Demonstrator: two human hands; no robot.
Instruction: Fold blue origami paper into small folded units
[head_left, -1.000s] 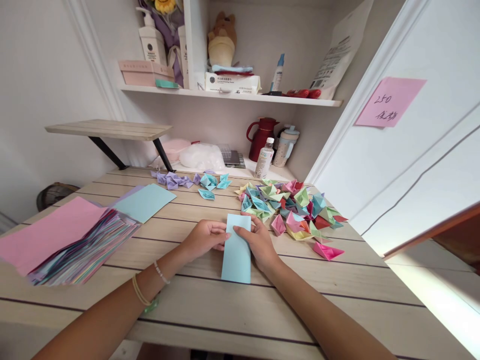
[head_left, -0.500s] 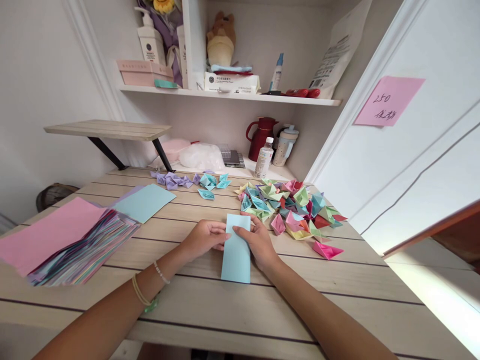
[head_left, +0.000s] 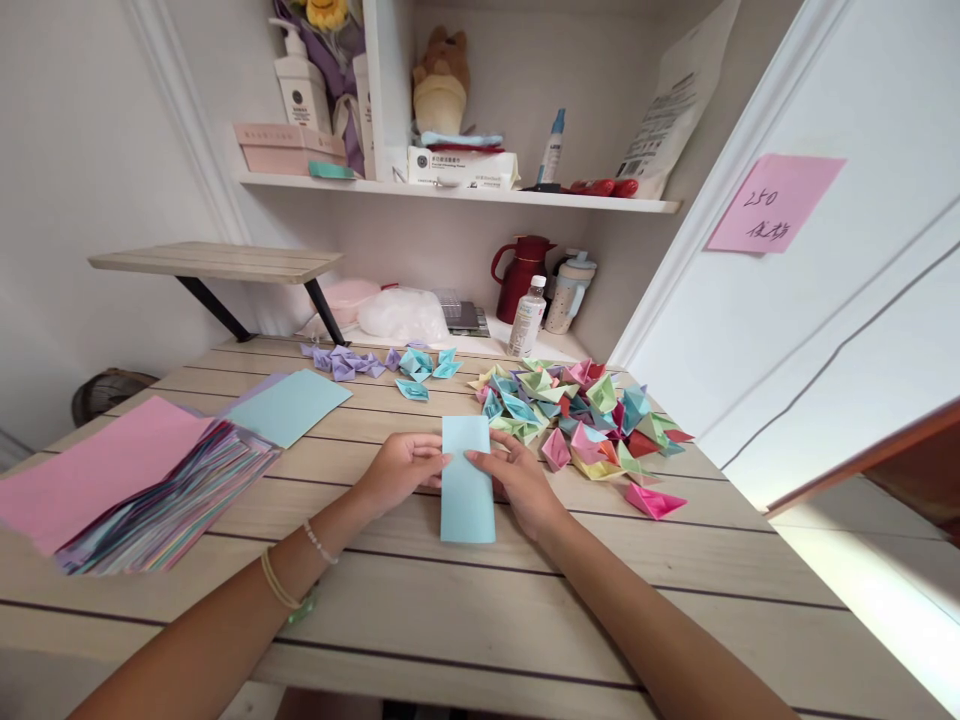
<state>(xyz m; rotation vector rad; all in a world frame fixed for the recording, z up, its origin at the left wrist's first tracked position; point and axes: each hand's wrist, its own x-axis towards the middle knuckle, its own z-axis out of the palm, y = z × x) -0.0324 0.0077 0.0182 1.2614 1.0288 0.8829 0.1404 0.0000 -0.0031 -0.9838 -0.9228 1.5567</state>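
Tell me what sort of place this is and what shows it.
Probably a desk area in a home or dorm room: the wooden tabletop lies before a white shelf with a plush toy and pump bottle on it.

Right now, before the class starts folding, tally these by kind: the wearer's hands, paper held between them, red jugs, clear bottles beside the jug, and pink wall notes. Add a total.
Hands: 2 (left hand, right hand)
Held light blue paper: 1
Red jug: 1
Clear bottle: 1
Pink wall note: 1
Total: 6
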